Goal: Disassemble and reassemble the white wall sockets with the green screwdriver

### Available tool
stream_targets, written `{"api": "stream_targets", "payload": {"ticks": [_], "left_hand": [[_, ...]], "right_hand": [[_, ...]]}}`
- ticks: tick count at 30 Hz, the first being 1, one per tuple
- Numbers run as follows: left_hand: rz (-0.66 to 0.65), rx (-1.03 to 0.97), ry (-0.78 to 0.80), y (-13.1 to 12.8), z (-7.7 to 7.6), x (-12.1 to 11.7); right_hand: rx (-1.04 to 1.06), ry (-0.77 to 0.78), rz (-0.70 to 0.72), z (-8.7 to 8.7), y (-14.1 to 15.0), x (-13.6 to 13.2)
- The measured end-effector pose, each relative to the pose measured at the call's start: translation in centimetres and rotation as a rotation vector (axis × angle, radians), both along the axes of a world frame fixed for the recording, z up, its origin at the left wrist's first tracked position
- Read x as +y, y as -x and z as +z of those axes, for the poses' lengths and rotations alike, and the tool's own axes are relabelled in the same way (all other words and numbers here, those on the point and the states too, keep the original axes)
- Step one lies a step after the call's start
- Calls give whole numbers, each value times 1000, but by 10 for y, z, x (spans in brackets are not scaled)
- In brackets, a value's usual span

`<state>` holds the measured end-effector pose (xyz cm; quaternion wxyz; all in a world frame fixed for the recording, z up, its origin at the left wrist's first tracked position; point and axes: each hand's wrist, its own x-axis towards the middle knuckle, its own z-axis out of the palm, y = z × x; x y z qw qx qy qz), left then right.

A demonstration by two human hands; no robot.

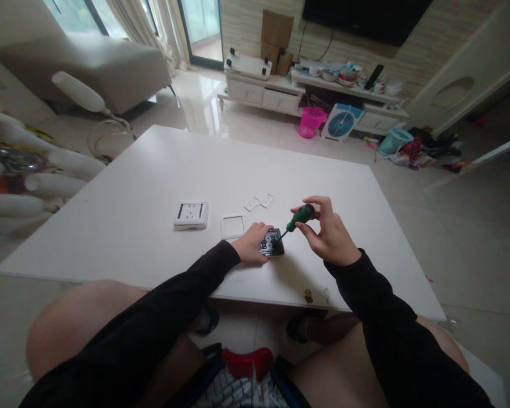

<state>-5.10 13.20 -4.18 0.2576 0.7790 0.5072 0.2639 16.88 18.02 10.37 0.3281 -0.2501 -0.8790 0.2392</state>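
Observation:
On the white table, my left hand [251,243] is closed around the left side of a black socket module [273,242], holding it against the tabletop. My right hand [328,229] grips a green-handled screwdriver [301,217], fingers and thumb around the handle. The screwdriver slants down to the left, its tip at the module's face; whether it sits in a screw is too small to tell. Just left of the module lies a white square frame [223,228]. Beyond it are two small white socket plates [252,204]. Farther left sits an assembled white wall socket [191,215].
A small yellow-and-black item [308,296] and a small clear piece [326,294] lie by the near edge of the table [174,161]. White rounded pieces [55,184] crowd the left side. Beyond stand a TV cabinet [249,90], a pink basket [310,120] and a blue fan [340,122].

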Motion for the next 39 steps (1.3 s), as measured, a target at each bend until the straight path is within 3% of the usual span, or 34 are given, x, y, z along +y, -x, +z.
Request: {"api": "stream_targets", "payload": {"ticks": [4,9,11,16,19,27,32,35,39], "left_hand": [[-14,8,-15,0,1,2],[7,-6,-28,-2,2,1],[9,-7,-29,-2,1,1],[11,22,-17,0,-2,2],[8,30,-13,-1,-2,3],[12,3,-2,-1,0,1],[6,5,16,0,2,1],[9,9,10,-1,3,1],[19,-4,9,-3,2,1]], "right_hand": [[82,-30,-42,1,3,-1],[137,-285,-196,8,10,-5],[117,-322,-232,9,10,-6],[132,-113,-126,10,7,-7],[126,-72,-72,9,7,-7],[267,-148,-251,8,13,-9],[261,46,-142,6,10,-11],[251,4,-127,5,10,-9],[278,-105,-236,3,12,-6]]}}
